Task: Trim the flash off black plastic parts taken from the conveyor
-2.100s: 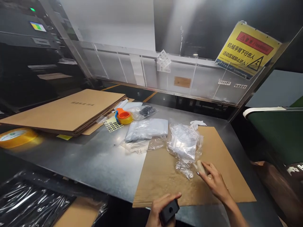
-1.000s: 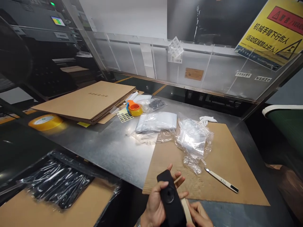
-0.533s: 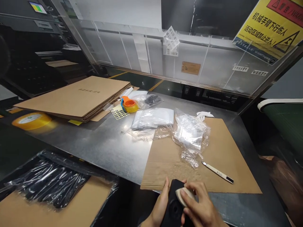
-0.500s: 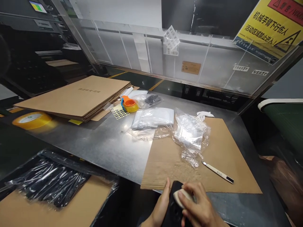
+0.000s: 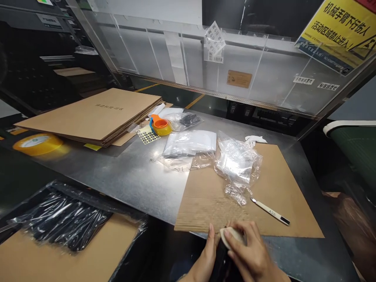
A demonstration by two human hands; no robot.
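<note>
Low in the view, at the near edge of the table, my left hand (image 5: pixel 205 258) grips a dark black part (image 5: pixel 221 263) from its left side, thumb pointing up. My right hand (image 5: pixel 252 248) is closed on a cream-coloured pad (image 5: pixel 229 237), pressed against the top of the black part. Much of the black part is hidden by my hands and its exact kind does not show. Just beyond my hands lies a brown cardboard sheet (image 5: pixel 205 207). On it rests a craft knife (image 5: pixel 270 211) marked A26.
Clear plastic bags (image 5: pixel 236 162) and a stack of plastic sleeves (image 5: pixel 189 143) lie mid-table. Behind are an orange tape dispenser (image 5: pixel 161 124), a sticker sheet (image 5: pixel 147 135) and stacked cardboard (image 5: pixel 91 113). A tape roll (image 5: pixel 38 144) is left; a box (image 5: pixel 70 219) holds bagged black items.
My right hand and the pad have shifted slightly up and right on the black part, which has tilted. My left hand has moved a little to the right.
</note>
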